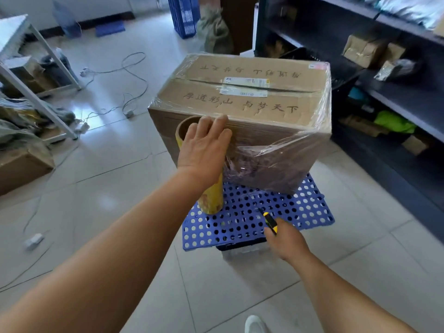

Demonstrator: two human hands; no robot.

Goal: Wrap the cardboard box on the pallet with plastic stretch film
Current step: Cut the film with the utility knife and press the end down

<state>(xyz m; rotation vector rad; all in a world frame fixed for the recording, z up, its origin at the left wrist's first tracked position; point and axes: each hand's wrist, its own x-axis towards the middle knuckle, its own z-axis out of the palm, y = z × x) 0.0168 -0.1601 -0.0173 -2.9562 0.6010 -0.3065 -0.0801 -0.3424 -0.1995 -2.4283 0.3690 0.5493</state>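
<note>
A brown cardboard box [242,102] with printed characters on top sits on a blue perforated plastic pallet [300,210]. Clear stretch film [264,152] clings around its sides and corners, bunched and wrinkled at the near face. A film roll [211,200] with a brown cardboard core and yellow lower part stands upright against the box's near left corner. My left hand [204,150] lies flat over the roll, fingers reaching the box's top edge. My right hand [286,239] grips a yellow and black utility knife [270,222] above the pallet's front part, pointing toward the film.
Dark shelving [384,97] with packages runs along the right. A white metal rack [36,75] and piled items stand at the left, with a brown carton [21,167] on the floor. Cables [129,92] and plugs trail over the tiles. Blue crates [183,15] stand behind.
</note>
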